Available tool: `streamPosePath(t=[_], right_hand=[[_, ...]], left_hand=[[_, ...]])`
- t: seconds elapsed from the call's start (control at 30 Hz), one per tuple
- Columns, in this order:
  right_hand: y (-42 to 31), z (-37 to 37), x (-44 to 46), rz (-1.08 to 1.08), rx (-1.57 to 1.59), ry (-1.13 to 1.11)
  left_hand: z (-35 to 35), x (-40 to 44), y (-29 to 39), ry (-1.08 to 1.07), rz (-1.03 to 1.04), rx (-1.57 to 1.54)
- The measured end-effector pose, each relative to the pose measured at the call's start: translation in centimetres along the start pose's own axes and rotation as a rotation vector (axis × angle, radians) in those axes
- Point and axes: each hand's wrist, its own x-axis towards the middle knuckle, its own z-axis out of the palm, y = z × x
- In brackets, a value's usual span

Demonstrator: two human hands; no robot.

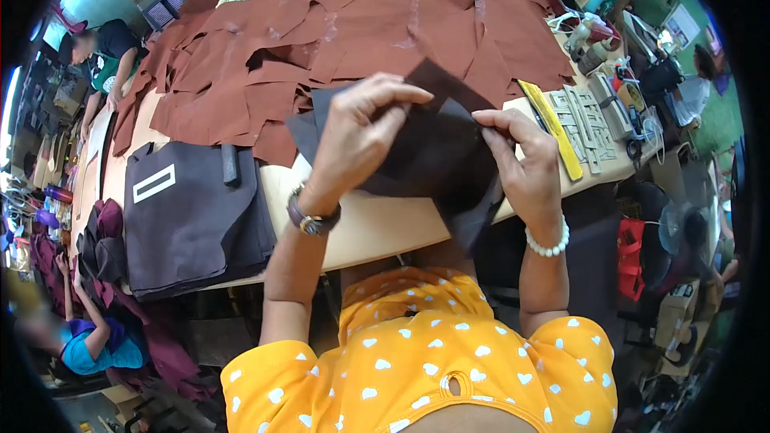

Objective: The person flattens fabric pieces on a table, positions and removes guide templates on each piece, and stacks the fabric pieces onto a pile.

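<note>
A dark brown piece of cloth (437, 148) hangs between my two hands above the table's front edge. My left hand (361, 132), with a watch at the wrist, is at its upper left side, thumb and index finger curved toward each other near the cloth; whether they pinch it is unclear. My right hand (525, 156), wearing a bead bracelet, pinches the cloth's right edge. To the left lies a stack of dark cloth (188, 224), bearing a pale rectangular frame (154, 183) and a small dark bar (231, 165).
Reddish-brown sheets (361, 32) cover the table's far part. On the right are a yellow ruler (553, 132), pale strips (585, 124) and a tape dispenser (609, 104). One person (112, 56) stands at the upper left, another (92, 345) at the lower left.
</note>
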Motion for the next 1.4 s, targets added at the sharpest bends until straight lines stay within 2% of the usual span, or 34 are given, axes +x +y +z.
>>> streamPosePath(t=[0.1, 0.17, 0.23, 0.37, 0.53, 0.63, 0.7, 0.77, 0.83, 0.93, 1.03, 1.13, 1.4], right_hand=[[1.7, 1.3, -0.7, 0.184, 0.225, 0.006], [2.0, 1.9, -1.0, 0.272, 0.341, -0.001], [2.0, 2.3, -1.2, 0.340, 0.389, -0.001], [1.8, 2.5, -1.4, 0.330, 0.372, -0.042], [0.6, 1.9, -0.6, 0.349, 0.371, -0.127], [1.1, 2.2, -0.7, 0.063, 0.234, -0.033], [1.2, 2.3, -0.6, 0.005, 0.219, 0.000], [1.4, 2.3, -0.8, 0.033, 0.260, -0.031], [1.5, 2.3, -1.1, 0.144, 0.359, -0.130], [0.1, 2.1, -1.3, 0.285, 0.338, -0.142], [-0.4, 2.5, -1.5, 0.291, 0.385, -0.075], [-0.3, 3.0, -1.7, 0.179, 0.375, -0.042], [-1.0, 3.0, -1.5, 0.209, 0.321, -0.042]], left_hand=[[1.5, -2.4, 0.1, 0.008, -0.179, -0.133], [2.3, -3.1, -0.7, 0.069, -0.118, -0.143], [2.6, -3.4, -0.7, 0.086, -0.163, -0.098], [2.7, -4.0, -1.0, 0.114, -0.196, -0.044], [3.0, -4.9, -0.1, 0.134, -0.133, -0.004], [3.2, -5.6, 0.6, 0.141, -0.182, -0.052], [3.4, -6.1, 0.9, 0.155, -0.225, -0.095], [3.5, -6.6, 1.2, 0.161, -0.260, -0.131], [4.0, -6.9, 1.2, 0.215, -0.292, -0.244], [4.0, -7.0, 2.4, 0.270, -0.377, -0.353], [3.8, -7.1, 2.5, 0.277, -0.423, -0.394], [3.8, -7.2, 2.1, 0.294, -0.407, -0.390], [3.6, -7.5, 2.1, 0.295, -0.370, -0.305]])
